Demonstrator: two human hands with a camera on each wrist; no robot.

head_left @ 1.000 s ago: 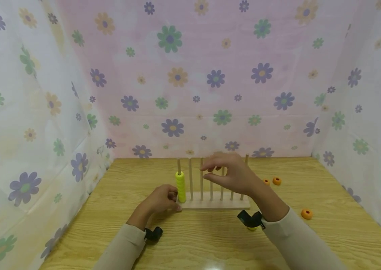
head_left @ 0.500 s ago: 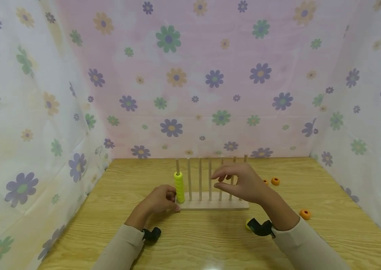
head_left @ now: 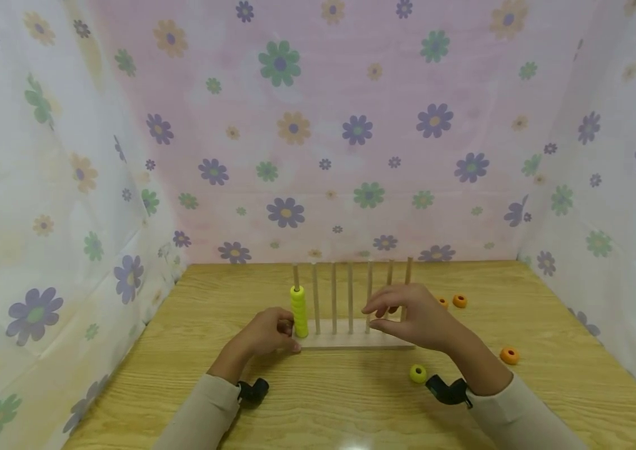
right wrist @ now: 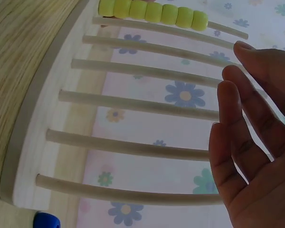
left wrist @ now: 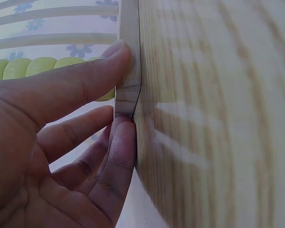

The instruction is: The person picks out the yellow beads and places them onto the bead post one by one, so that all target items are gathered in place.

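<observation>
A wooden peg rack (head_left: pixel 351 341) with a row of upright pegs stands on the table. Its leftmost peg carries a stack of yellow beads (head_left: pixel 299 314), and the peg's top sticks out above them. My left hand (head_left: pixel 268 331) grips the rack's left end; in the left wrist view the thumb (left wrist: pixel 92 71) lies on the base, with fingers around the end. Nothing is in my right hand (head_left: pixel 416 315), its fingers loosely bent in front of the right-hand pegs. A loose yellow bead (head_left: pixel 418 374) lies on the table below that hand, near the wrist camera.
To the right of the rack lie orange beads: one nearer the front (head_left: pixel 509 355), one farther back (head_left: pixel 460 301) and one partly behind the right hand (head_left: pixel 442 303). A blue piece (right wrist: pixel 46 221) shows beside the base in the right wrist view. Flowered cloth walls (head_left: pixel 318 187) enclose the table.
My right hand has moved right and down, away from the middle pegs. The loose yellow bead, mostly covered before, now shows fully. My left hand stays at the rack's end.
</observation>
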